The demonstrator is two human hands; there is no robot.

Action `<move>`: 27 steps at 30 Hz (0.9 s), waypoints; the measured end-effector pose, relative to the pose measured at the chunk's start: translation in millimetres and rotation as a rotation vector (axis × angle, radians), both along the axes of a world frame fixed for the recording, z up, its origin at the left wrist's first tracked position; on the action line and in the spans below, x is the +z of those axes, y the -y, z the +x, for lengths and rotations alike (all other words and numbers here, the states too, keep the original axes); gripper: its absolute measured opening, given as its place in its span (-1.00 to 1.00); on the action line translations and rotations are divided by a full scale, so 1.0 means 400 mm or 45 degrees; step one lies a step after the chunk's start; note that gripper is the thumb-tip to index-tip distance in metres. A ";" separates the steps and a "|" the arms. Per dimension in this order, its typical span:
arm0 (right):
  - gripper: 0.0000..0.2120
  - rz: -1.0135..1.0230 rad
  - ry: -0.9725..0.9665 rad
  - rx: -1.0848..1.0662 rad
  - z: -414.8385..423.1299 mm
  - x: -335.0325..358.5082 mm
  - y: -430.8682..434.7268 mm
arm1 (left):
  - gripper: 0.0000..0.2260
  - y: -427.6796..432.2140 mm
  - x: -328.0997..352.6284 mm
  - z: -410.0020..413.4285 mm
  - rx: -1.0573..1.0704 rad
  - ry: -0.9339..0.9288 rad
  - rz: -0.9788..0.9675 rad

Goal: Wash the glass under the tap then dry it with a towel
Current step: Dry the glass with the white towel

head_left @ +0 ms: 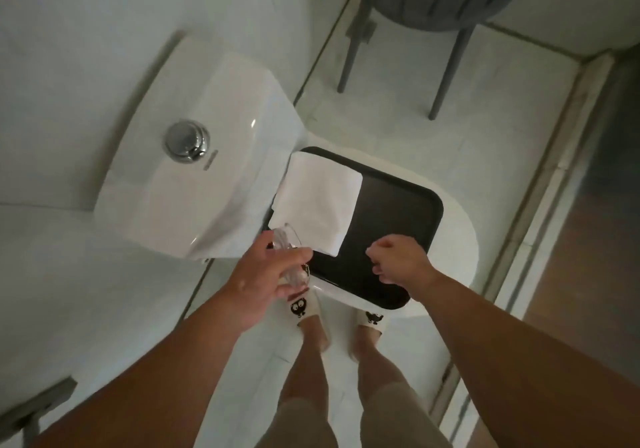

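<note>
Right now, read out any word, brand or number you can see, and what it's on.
Nothing readable.
On the toilet tank lid, a small dark mark beside the flush button: too blurred to read.
On the socks: cartoon figures, no letters.
On the glass, towel, tray: no text seen.

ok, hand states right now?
left hand: holding the glass.
right hand: closed, fingers curled, nothing in it.

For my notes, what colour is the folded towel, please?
The towel is white, clearest in the head view.
</note>
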State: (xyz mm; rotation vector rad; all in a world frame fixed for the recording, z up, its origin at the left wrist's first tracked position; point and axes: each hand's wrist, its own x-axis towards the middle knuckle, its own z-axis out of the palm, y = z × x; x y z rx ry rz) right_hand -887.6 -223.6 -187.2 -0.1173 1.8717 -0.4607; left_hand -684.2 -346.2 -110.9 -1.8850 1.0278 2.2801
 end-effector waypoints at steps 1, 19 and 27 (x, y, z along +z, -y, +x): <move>-0.79 -0.033 -0.027 0.034 0.002 -0.040 0.036 | -0.30 0.026 -0.043 -0.020 -0.008 -0.010 0.004; -0.68 -0.326 -0.104 -0.377 0.040 -0.108 0.206 | -0.45 0.147 -0.244 -0.048 0.296 -0.357 0.283; -0.38 -0.448 -0.694 0.364 0.096 0.250 0.135 | -0.50 0.092 0.008 -0.098 0.324 -0.332 0.280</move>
